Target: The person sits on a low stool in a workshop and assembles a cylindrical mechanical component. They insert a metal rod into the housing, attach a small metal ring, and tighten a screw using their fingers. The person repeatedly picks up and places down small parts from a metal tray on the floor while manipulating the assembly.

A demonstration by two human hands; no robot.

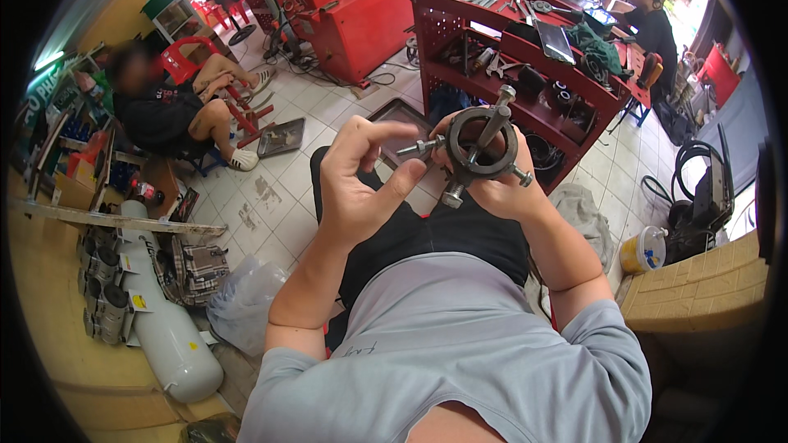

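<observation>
In front of my lap, my right hand (pixel 502 195) grips a dark metal ring tool (pixel 486 171) from below and behind. Several bolts stick out around its rim, and a thick rod crosses over its opening. One threaded bolt (pixel 423 148) points left toward my left hand (pixel 359 180). That hand is raised beside the bolt with its thumb and forefinger apart, holding nothing. Its fingertips are close to the bolt's end; whether they touch it I cannot tell. Part of my right hand's fingers is hidden behind the ring.
Ahead stands a red tool cart (pixel 476 57) with wrenches and a tablet (pixel 552 39) on top. Trays (pixel 281 138) lie on the tiled floor. A seated person (pixel 168 107) is at left, near a grey cylinder (pixel 168 328). A white bucket (pixel 643 250) stands at right.
</observation>
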